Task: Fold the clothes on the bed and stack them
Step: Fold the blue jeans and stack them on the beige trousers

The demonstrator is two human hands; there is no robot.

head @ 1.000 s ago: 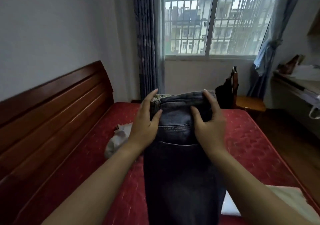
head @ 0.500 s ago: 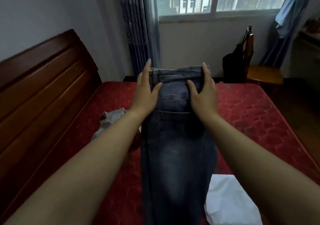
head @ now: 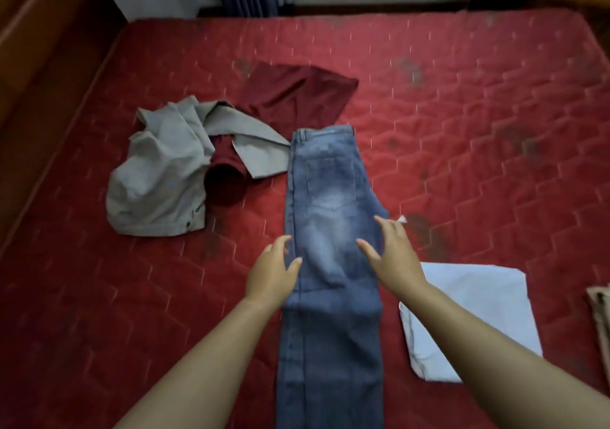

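The left hand [head: 274, 276] and the right hand [head: 392, 257] are both open, fingers spread and holding nothing. They flank the thigh section of the faded blue denim jeans [head: 330, 217]. The blur hides whether the fingertips touch the cloth.

Half a second ago both hands gripped the waistband and held the jeans up in the air. They have since let go, and the jeans lie flat on the red quilted bed [head: 478, 125]. The jeans are doubled lengthwise, with the waistband at the far end and the legs running back toward the person and out of view. The lengthwise fold looks done, so the crosswise folds are probably next.

Near the waistband, the left edge meets a flap of the crumpled grey garment [head: 158, 177], which lies over a dark red garment [head: 297, 95]. A folded pale white cloth [head: 468, 316] sits just beside the legs on the right. Bare mattress lies beyond the waistband and to the far right. The wooden headboard [head: 39, 49] is well apart on the left.
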